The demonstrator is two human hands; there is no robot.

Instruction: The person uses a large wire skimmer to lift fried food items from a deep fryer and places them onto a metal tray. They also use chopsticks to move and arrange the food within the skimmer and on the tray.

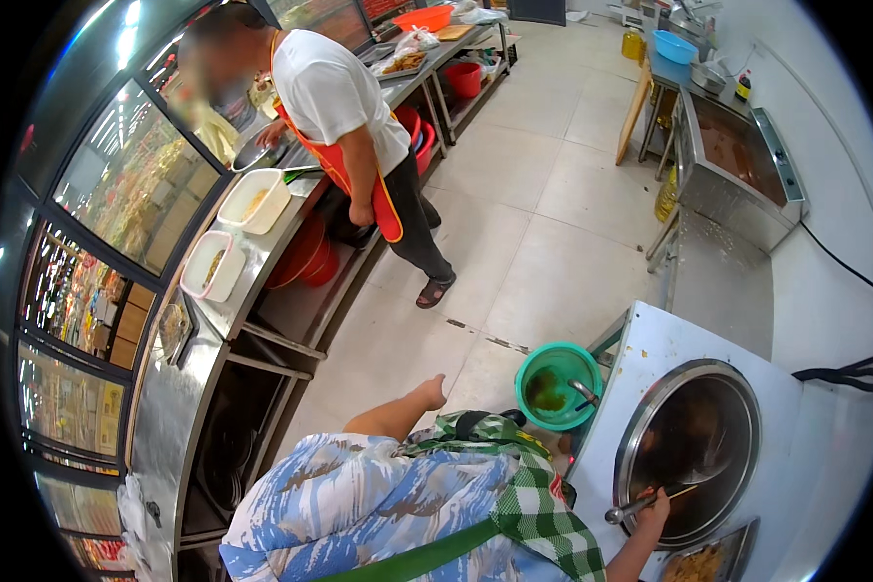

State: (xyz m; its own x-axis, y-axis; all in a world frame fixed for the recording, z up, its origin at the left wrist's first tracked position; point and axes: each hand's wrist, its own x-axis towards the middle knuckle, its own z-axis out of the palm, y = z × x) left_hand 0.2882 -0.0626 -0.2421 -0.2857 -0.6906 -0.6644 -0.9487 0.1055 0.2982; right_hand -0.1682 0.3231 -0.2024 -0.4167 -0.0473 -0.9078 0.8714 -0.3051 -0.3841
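My right hand [653, 507] grips the handle of a metal ladle or skimmer [707, 471], whose head is over or in dark broth. A thin pale stick [682, 492] lies along the handle by my fingers. The broth fills a round steel cooking well [626, 429] set in a white-topped unit [644, 342]. Below it, a metal tray [748, 538] holds brownish food pieces [695, 566]. My left hand [431, 393] hangs out to the side over the floor, with nothing visible in it. Nearest to it is a green bucket [522, 375] with some murky liquid, under a metal spout [583, 393].
A person in a red apron [389, 211] stands at the steel counter [251, 280] on the left. White plastic tubs [269, 218] line that counter. A steel fryer [735, 211] stands beyond my unit along the right wall. Tiled floor [531, 269] runs between both sides.
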